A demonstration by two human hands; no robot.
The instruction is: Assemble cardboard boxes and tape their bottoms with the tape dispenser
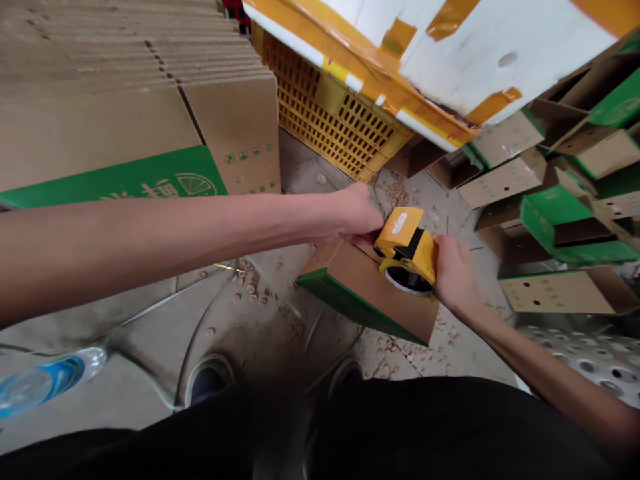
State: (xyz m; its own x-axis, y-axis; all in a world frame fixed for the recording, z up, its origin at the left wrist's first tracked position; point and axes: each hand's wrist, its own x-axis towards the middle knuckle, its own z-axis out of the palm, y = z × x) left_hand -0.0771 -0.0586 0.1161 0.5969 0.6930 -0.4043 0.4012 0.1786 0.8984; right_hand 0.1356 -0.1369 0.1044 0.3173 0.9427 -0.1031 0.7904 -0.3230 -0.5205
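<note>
A brown and green cardboard box stands on the floor in front of my feet. My right hand is closed around the handle end of a yellow tape dispenser, which carries a roll of tape and sits over the top of the box. My left hand is curled at the far edge of the box, right beside the front of the dispenser. Its fingertips are mostly hidden, so what they pinch, if anything, cannot be made out.
Flat cardboard cartons are stacked at the left. A yellow plastic crate and a taped white foam box stand ahead. Several folded-open boxes fill the right. A plastic bottle lies lower left; small brown chips dot the floor.
</note>
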